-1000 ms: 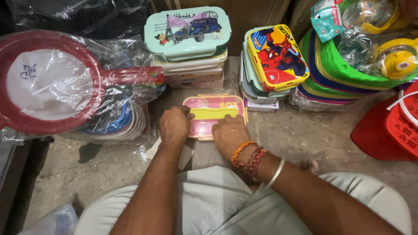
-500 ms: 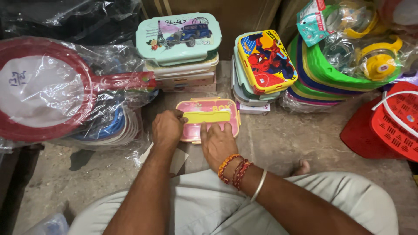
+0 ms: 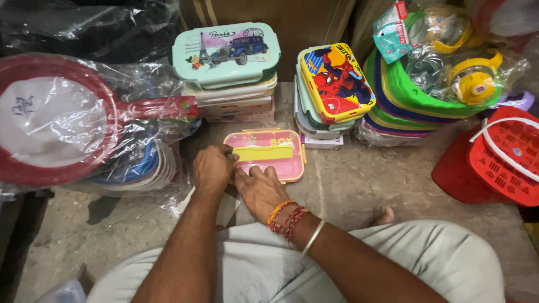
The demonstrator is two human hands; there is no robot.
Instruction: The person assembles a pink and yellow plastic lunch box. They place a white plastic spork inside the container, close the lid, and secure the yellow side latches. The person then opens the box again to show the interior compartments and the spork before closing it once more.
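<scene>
Lap: a seated person's knees in pale grey trousers [image 3: 393,269] fill the near edge, both bare forearms reaching forward over the concrete floor [image 3: 348,191].
Right wrist: orange and red thread bands [image 3: 283,219] and a thin metal bangle [image 3: 312,238].
Left hand: the left hand [image 3: 212,170] rests on the near left corner of the pink box [image 3: 275,154], fingers curled against its edge, gripping the rim.
Right hand: the right hand [image 3: 259,189] lies palm down at the box's near edge, fingers flat and relaxed on the lid, grasping nothing.
Pink box: a flat, rounded-corner lunch box, pink lid with a pale yellow rim and a yellow band across the top; it sits level on the floor just ahead of the knees, in front of two stacks of boxes.
Left: a red round strainer [image 3: 53,120] wrapped in clear plastic, its handle pointing right, lying on a pile of plates.
Behind, left stack: a mint-green box [image 3: 227,53] with a car picture tops the pile.
Behind, right stack: a yellow-rimmed box [image 3: 336,81] with a red-and-blue cartoon print leans tilted.
Far right: green and blue trays [image 3: 415,101] in plastic, yellow-lidded bottles [image 3: 474,84] above, a red basket [image 3: 499,163] beside.
</scene>
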